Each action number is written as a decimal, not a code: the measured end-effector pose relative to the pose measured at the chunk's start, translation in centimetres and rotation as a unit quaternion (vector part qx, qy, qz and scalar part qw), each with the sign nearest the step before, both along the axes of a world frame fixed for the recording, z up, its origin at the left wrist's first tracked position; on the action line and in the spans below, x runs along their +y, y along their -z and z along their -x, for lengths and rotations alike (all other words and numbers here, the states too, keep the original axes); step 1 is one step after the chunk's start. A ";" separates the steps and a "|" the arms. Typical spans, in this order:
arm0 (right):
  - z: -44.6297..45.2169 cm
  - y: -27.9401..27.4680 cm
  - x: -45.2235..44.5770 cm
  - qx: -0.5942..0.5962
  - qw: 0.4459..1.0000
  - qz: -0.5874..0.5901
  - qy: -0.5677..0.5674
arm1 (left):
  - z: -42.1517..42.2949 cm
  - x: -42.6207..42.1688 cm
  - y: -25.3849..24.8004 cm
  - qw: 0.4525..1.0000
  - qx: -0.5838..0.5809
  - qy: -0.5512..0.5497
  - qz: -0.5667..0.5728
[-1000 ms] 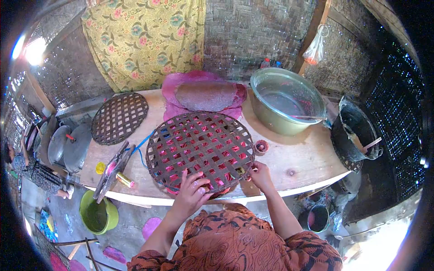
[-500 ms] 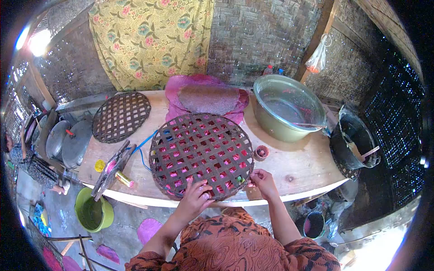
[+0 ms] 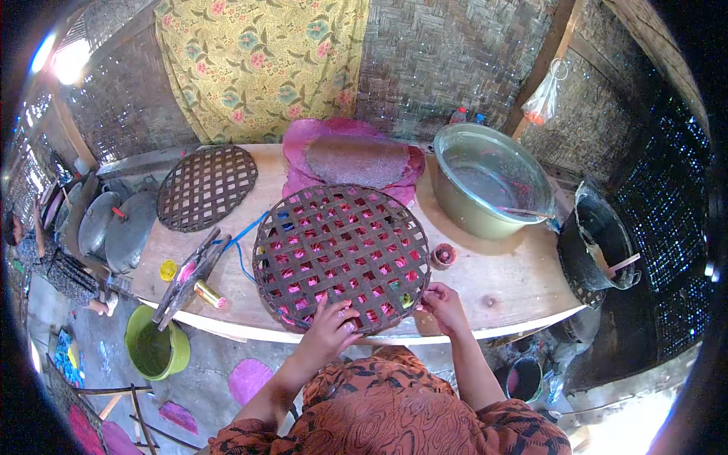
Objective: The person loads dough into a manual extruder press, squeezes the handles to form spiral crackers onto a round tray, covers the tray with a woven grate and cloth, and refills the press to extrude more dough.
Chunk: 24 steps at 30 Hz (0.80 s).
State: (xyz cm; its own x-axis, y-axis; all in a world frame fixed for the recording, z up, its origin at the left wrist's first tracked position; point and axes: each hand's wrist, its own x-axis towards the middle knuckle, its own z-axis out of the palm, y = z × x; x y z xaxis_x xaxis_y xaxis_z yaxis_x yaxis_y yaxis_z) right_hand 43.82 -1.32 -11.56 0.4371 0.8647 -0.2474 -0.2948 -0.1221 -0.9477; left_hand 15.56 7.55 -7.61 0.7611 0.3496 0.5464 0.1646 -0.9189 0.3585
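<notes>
Spreads the left hand [image 3: 330,334] on the near edge of the round lattice [image 3: 343,259], mid-way along the counter [image 3: 504,277]; draws the right hand [image 3: 447,309] into a pinch at its right rim. Cannot tell what's gripped.

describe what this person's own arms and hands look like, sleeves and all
The left hand and right hand are both bare, without gloves. The loose sleeves are rusty orange-brown with a black pattern and leave the forearms uncovered. Any rings are too small to make out.
</notes>
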 end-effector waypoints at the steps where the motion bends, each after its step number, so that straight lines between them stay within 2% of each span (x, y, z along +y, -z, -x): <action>1: 0.0 -0.1 0.0 0.007 1.000 0.010 0.006 | -0.1 0.1 0.1 1.000 0.002 0.001 0.000; 8: -0.5 0.5 -0.1 -0.001 1.000 -0.002 -0.003 | 0.0 0.0 0.1 1.000 0.008 -0.004 -0.002; 12: -1.4 -0.3 -0.1 -0.085 0.996 0.031 -0.020 | 0.1 0.0 0.4 0.999 0.020 -0.020 -0.027; 14: -3.1 -1.3 -0.2 -0.145 0.989 0.030 0.010 | 0.2 -0.3 -0.8 0.999 0.022 -0.030 -0.031; 16: -5.4 -3.3 1.0 -0.141 0.989 0.023 0.025 | 0.4 -0.9 -2.5 0.997 0.022 -0.065 -0.017; 18: -7.8 -5.3 3.0 -0.204 0.978 -0.009 0.037 | 0.7 -1.2 -3.0 0.996 0.014 -0.091 -0.019; 20: -8.9 -7.4 6.5 -0.203 0.978 -0.032 0.030 | 0.8 -1.4 -3.6 0.985 0.019 -0.174 -0.001; 22: -9.9 -7.9 10.8 -0.261 0.962 -0.084 -0.005 | 0.7 -1.6 -4.3 0.979 -0.012 -0.204 0.006; 24: -10.5 -9.0 15.6 -0.359 0.931 -0.046 -0.039 | 0.5 -2.1 -4.7 0.960 -0.041 -0.278 0.017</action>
State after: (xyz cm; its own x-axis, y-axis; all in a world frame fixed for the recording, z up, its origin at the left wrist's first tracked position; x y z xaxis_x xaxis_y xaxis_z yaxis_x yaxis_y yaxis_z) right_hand 54.30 14.29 -2.55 0.3963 0.9039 0.1608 0.4255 -0.0256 -0.9046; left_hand 15.05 5.46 -2.93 0.4068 0.7084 0.5768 0.5962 -0.6842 0.4199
